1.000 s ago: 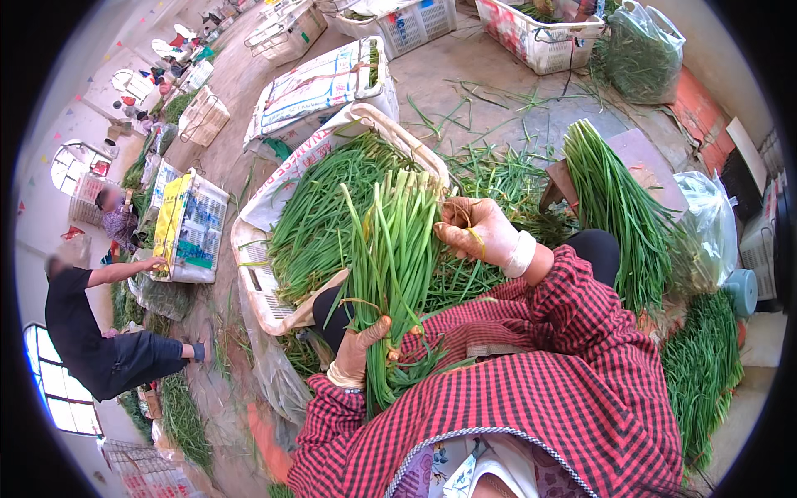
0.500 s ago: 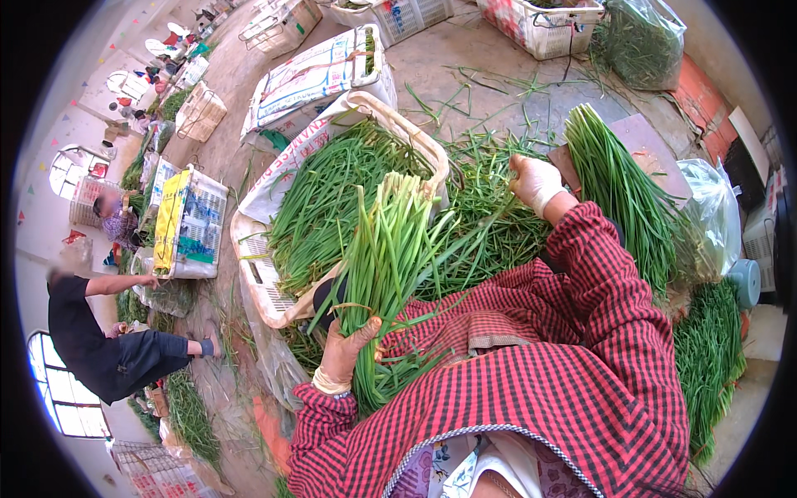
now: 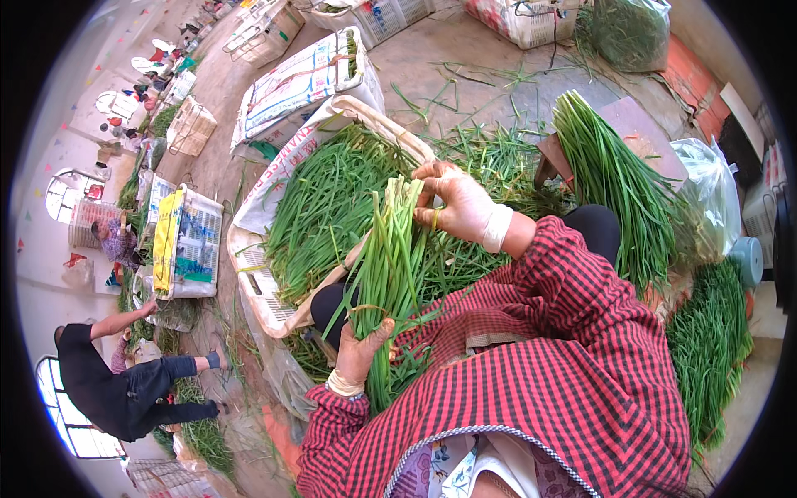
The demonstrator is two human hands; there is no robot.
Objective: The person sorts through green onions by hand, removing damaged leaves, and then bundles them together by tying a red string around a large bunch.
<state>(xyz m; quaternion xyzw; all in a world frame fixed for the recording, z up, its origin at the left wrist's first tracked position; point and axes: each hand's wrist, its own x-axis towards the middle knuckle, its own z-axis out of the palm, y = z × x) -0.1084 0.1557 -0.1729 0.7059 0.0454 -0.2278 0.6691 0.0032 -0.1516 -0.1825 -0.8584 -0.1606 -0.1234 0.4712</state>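
Note:
My left hand point(image 3: 359, 353) is wrapped round the lower, leafy part of a bunch of garlic chives point(image 3: 388, 257), which stands upright over my lap with its pale cut ends up. My right hand point(image 3: 458, 206), in a thin whitish glove, is at the pale ends, its fingers bent and pinching stalks at the right side. A thin yellow band shows at one of its fingers. Left of the bunch, a white plastic basket point(image 3: 242, 249) holds a heap of loose chives point(image 3: 320, 212). Another neat bundle point(image 3: 610, 183) lies across a low board point(image 3: 639, 137) at the right.
Loose chives point(image 3: 498, 170) litter the floor ahead. A bagged basket point(image 3: 299, 83) stands beyond mine. Clear plastic bags point(image 3: 706, 195), a blue-grey round container point(image 3: 747, 261) and stacked chives point(image 3: 706, 357) are at the right. At the left, a person in dark clothes point(image 3: 104, 382) bends near another basket point(image 3: 199, 241).
My right hand has come from out at the right, near the board, leftward to the pale ends of the bunch. My left hand still grips the bunch. The person at the left has shifted their legs.

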